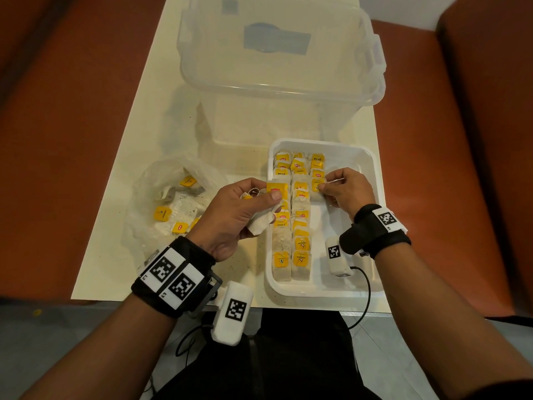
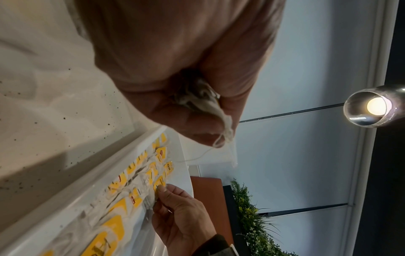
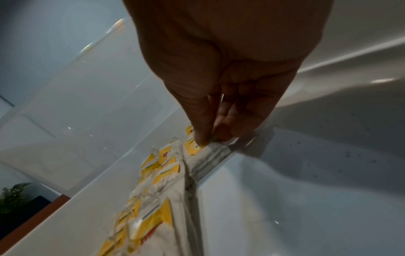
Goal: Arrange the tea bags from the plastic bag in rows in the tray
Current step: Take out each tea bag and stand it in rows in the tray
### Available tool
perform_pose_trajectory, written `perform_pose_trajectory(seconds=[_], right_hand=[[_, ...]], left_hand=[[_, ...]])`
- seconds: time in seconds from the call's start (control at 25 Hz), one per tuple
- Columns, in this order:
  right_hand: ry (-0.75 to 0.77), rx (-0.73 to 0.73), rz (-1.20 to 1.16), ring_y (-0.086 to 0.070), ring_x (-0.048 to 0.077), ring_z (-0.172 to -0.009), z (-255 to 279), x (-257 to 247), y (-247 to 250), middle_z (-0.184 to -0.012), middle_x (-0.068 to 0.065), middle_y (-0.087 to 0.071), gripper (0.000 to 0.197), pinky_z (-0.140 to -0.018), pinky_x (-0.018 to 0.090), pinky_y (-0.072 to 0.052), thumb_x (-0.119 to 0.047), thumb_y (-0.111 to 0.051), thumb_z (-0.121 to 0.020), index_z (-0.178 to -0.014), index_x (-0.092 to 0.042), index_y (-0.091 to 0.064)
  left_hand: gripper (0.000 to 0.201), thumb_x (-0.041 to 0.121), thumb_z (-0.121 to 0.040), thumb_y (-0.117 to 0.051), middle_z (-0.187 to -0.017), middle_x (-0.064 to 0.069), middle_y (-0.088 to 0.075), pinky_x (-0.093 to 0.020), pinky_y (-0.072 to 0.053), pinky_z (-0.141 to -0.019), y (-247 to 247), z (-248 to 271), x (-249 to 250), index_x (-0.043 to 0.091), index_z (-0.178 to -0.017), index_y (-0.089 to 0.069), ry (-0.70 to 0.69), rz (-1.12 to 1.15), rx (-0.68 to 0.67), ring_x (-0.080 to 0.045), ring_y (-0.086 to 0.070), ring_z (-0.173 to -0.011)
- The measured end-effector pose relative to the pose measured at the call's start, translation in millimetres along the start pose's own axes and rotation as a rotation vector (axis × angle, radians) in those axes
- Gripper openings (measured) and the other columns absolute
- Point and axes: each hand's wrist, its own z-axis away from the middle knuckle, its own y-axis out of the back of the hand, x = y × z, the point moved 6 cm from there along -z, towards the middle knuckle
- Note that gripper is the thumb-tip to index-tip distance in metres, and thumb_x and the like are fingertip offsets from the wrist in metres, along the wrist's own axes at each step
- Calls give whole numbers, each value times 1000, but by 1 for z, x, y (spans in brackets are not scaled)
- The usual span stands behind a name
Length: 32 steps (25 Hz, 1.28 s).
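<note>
A white tray (image 1: 372, 166) on the table holds rows of tea bags (image 1: 301, 249) with yellow tags; two long rows fill its left side and a short third row starts at the far end. My right hand (image 1: 326, 188) pinches a tea bag (image 1: 317, 184) at the near end of that third row, low in the tray. My left hand (image 1: 259, 197) hovers over the tray's left rim and grips a bunch of tea bags (image 1: 261, 223), one yellow tag (image 1: 277, 189) under the thumb. The crumpled plastic bag (image 1: 144, 203) lies left of the tray with several tea bags (image 1: 163, 212) inside.
A large clear lidded storage box (image 1: 277, 53) stands behind the tray. The right half of the tray floor (image 1: 340, 223) is bare. Reddish seats flank the narrow white table (image 1: 115, 197). Cables hang from the wrist cameras near the table's front edge.
</note>
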Motion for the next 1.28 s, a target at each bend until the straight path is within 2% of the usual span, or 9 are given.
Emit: perform_pose_trajectory(seconds=[0.2, 0.32, 0.44, 0.6, 0.76, 0.92, 1.08, 1.2, 1.28], right_hand=[[19, -18, -10, -67, 20, -73, 0, -1, 2, -88, 6, -71, 22, -72, 35, -60, -16, -80, -84, -100, -14, -66], [47, -29, -14, -67, 18, -74, 0, -4, 1, -95, 5, -71, 23, -62, 26, -53, -12, -78, -85, -104, -15, -64], [53, -33, -40, -66, 17, -77, -1, -6, 1, -102, 9, -70, 23, -60, 22, -50, -6, -73, -87, -106, -14, -62], [47, -22, -25, -67, 20, -83, -2, -5, 4, -109, 12, -70, 22, -61, 24, -51, -9, -71, -89, -108, -14, -62], [63, 36, -8, -67, 21, -88, 17, -16, 13, -106, 5, -68, 18, -74, 34, -57, -25, -69, -93, -108, -18, -63], [162, -168, -205, -62, 11, -71, 66, -55, 7, -92, 1, -71, 24, -64, 26, -52, -33, -63, -97, -108, -12, -68], [180, -391, -290, -63, 12, -72, 106, -72, -2, -87, -1, -72, 26, -64, 22, -51, -34, -64, -94, -104, -11, -72], [198, -386, -287, -64, 13, -70, 113, -71, 1, -81, -2, -72, 10, -64, 23, -51, -22, -67, -93, -94, -13, -71], [181, -353, -356, -65, 12, -69, 112, -70, 6, -83, 0, -73, 8, -63, 22, -52, -20, -65, -95, -94, -14, -69]], left_hand=[[13, 18, -83, -76, -75, -1, -73, -17, -43, -43, -2, -2, -1, 23, -80, -64, -1, -38, 6, -8, -64, -57], [12, 21, -83, -76, -74, 1, -72, -17, -43, -43, -3, -4, -1, 23, -81, -65, -6, -59, 14, -9, -64, -57], [11, 21, -83, -76, -74, 0, -72, -18, -43, -43, -4, -5, -1, 22, -83, -65, -6, -59, 19, -9, -64, -58], [10, 21, -83, -76, -75, 1, -73, -18, -43, -44, -4, -7, -3, 23, -85, -66, -4, -64, 18, -8, -64, -58], [12, 21, -82, -77, -75, 1, -72, -17, -43, -44, -6, -10, -4, 22, -83, -65, -16, -70, 23, -8, -65, -59], [17, 19, -79, -80, -77, -1, -73, -19, -46, -45, -12, -14, -5, 22, -79, -63, -31, -73, 14, -10, -67, -62], [19, 22, -76, -83, -75, 4, -73, -21, -47, -50, -20, -17, -5, 24, -79, -64, -64, -146, -10, -13, -69, -70], [19, 19, -75, -84, -78, 6, -71, -26, -49, -57, -24, -16, -6, 27, -83, -68, -69, -169, -41, -15, -67, -68], [23, 13, -77, -82, -87, 0, -73, -28, -52, -60, -28, -13, -8, 25, -94, -72, -53, -125, -88, -16, -69, -70]])
